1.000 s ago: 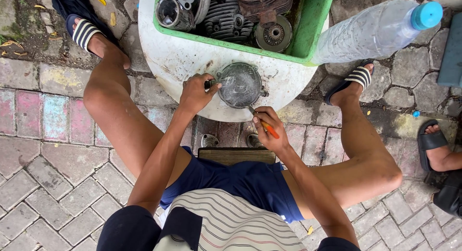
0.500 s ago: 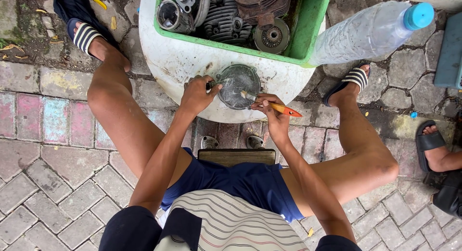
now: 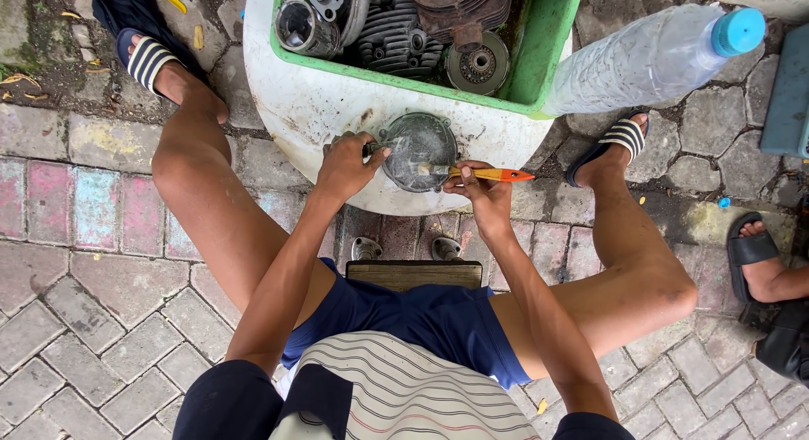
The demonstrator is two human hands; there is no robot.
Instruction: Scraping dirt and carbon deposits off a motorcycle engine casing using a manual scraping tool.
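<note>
A round grey metal engine cover [image 3: 419, 150] lies on the near rim of a white round tub [image 3: 329, 111]. My left hand [image 3: 348, 164] grips the cover's left edge and holds it steady. My right hand [image 3: 479, 185] is shut on a small brush with an orange handle [image 3: 489, 174]. The brush lies level, its bristle end touching the middle of the cover and its handle tip pointing right.
A green crate [image 3: 548, 44] in the tub holds several engine parts. A clear plastic bottle with a blue cap [image 3: 649, 56] lies at the upper right. I sit on a low wooden stool [image 3: 413, 273] over paving. Another person's sandalled foot [image 3: 758, 259] is at the right.
The brush has swung from pointing down and right to lying level across the cover. My right hand rose a little toward the cover; my left hand kept its hold.
</note>
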